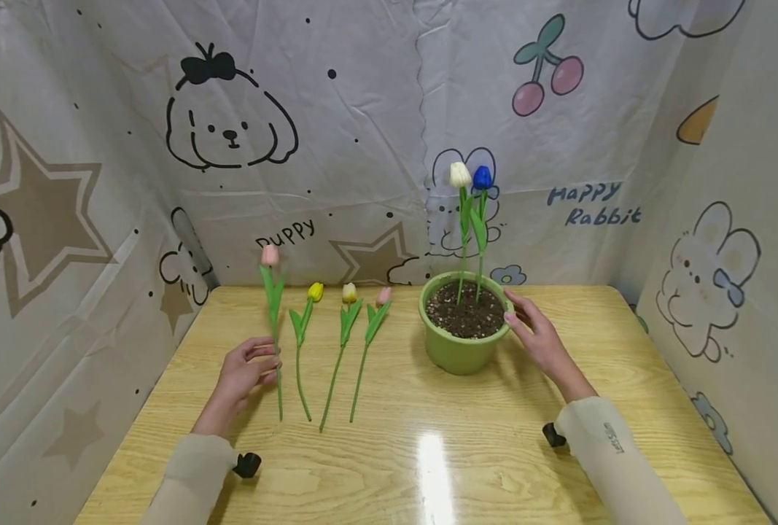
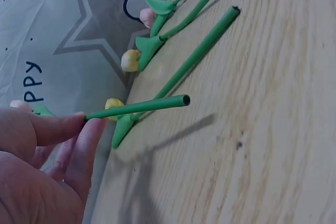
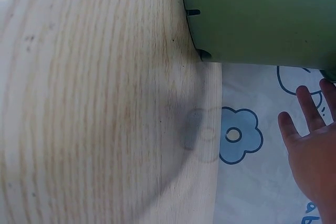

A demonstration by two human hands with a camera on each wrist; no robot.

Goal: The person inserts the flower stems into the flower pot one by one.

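A pink artificial tulip (image 1: 270,255) stands nearly upright in my left hand (image 1: 247,370), its green stem (image 2: 142,107) pinched between thumb and fingers. The stem's cut end points toward the front of the table and is lifted above the wood in the left wrist view. My right hand (image 1: 541,337) touches the right side of the rim of a green flowerpot (image 1: 459,356), fingers extended. Dark soil (image 1: 465,310) fills the pot. A white tulip (image 1: 459,175) and a blue tulip (image 1: 483,178) stand upright in it.
Between the left hand and the pot lie a yellow tulip (image 1: 315,292), a cream-yellow tulip (image 1: 349,293) and another pink tulip (image 1: 383,296), stems toward the front. A printed cloth (image 1: 375,146) hangs behind and beside the wooden table (image 1: 375,467).
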